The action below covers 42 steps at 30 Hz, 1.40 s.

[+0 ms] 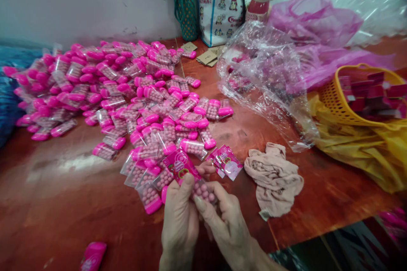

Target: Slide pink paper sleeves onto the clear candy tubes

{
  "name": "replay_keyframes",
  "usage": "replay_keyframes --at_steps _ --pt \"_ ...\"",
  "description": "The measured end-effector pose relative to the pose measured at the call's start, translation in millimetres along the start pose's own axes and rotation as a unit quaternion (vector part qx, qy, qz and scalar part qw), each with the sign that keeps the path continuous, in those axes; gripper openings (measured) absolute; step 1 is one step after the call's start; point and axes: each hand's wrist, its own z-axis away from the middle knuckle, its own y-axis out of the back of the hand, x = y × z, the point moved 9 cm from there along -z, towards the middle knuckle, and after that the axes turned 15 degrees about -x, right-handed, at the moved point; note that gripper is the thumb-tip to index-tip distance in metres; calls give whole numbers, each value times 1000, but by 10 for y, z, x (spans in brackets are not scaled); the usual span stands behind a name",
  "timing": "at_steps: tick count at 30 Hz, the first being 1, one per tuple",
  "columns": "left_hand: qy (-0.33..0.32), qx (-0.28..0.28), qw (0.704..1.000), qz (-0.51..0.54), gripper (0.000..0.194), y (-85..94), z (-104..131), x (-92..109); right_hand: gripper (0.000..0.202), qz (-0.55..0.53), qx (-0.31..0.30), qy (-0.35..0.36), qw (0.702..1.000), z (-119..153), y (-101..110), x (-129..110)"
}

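left hand (178,216) pinching pink label sticker (178,165) | right hand (222,220) grip around candy tube (203,192) | press label flat, square along tube | table (63,203)

**Both hands meet low at the near edge**

Left hand (179,220) comes up from the bottom of the frame, back of the hand toward the camera, fingers curled, the thumb stretched up and pressed flat at the top. Right hand (227,220) enters from the near right, wrist angled in toward the left, and its forefinger reaches across to touch the left thumb's side. More right fingertips (208,168) show just beyond, curled round from behind. The two hands are touching, closed together in a pinch. Only the wrists show; the forearms are cut off.
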Motion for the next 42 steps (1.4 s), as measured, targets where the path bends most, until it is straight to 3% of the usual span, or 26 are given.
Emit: replay_keyframes --at_steps 4,9,14,20,23,27,30,33,36,39,42 --pt "21 -39 998 -37 13 -129 6 -61 17 68 26 18 997 75 31 -93" --pt "77 -52 995 -32 20 -168 101 -249 25 67 61 -6 996 150 70 57" --pt "61 12 998 17 16 -8 161 -282 22 -56 44 -9 997 70 95 117" --pt "4 36 999 -20 25 84 95 -48 29 -226 -19 -31 974 2 -57 214" --pt "-7 57 996 -67 23 90 133 -32 31 -183 9 -42 982 56 -36 250" --pt "7 89 993 -81 23 87 233 -161 31 -61 103 -37 992 175 120 201" --pt "27 82 994 -71 21 85 258 -234 29 -10 130 -16 991 183 167 120" --pt "36 47 998 -15 17 81 201 -216 28 -27 101 -5 994 103 116 89" --pt "8 31 999 19 21 114 113 -60 28 -97 49 -7 994 26 2 119" --pt "-17 36 999 20 21 153 56 61 28 -172 3 -18 985 -4 -120 183" --pt "-21 70 997 30 12 191 74 43 29 -179 6 -25 984 11 -147 227"
